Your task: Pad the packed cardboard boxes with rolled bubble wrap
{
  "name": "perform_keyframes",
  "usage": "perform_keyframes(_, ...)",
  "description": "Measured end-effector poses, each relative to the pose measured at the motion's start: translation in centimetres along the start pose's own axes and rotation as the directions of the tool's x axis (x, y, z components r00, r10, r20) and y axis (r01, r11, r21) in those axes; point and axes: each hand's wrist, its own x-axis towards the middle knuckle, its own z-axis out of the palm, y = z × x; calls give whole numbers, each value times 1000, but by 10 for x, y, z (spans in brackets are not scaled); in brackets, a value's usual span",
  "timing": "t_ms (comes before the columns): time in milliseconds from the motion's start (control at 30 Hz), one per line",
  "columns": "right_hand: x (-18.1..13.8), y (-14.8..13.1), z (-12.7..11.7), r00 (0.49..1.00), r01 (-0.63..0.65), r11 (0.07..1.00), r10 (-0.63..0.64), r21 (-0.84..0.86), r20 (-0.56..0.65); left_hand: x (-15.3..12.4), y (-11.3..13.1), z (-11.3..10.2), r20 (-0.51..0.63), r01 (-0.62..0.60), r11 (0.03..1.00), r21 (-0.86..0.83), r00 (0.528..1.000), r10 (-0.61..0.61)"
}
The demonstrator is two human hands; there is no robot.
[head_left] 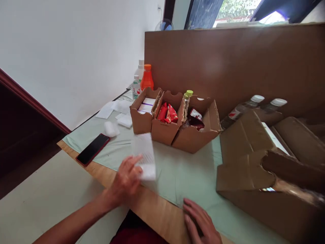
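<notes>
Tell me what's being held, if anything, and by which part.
The left grip seems to hold the white, rectangular paper-like packet by its near left edge, though blur hides the exact contact. The right grip shows nothing held.

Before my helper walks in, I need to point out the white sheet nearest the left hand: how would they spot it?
On the green cloth stands a row of three open cardboard boxes. Just in front of the leftmost box is the white sheet, slightly blurred. Unlike the white pieces farther left, it has the left hand over its left edge.
</notes>
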Motion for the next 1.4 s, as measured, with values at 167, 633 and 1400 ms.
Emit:
perform_keyframes(167, 33, -9, -20, 948, -316, 943, 309, 107, 75, -45, 53, 13, 395, -17, 950, -311, 907, 145)
perform_keyframes(633, 59, -31, -9, 977, -153, 970, 177, -191, 116, -16, 57, -4, 550, -188, 959, -212, 788, 276)
perform_keyframes(1400, -74, 32, -81, 603, -776, 628, 709, -62, -366, 7, 62, 28, 452, -129, 991, 18, 885, 107)
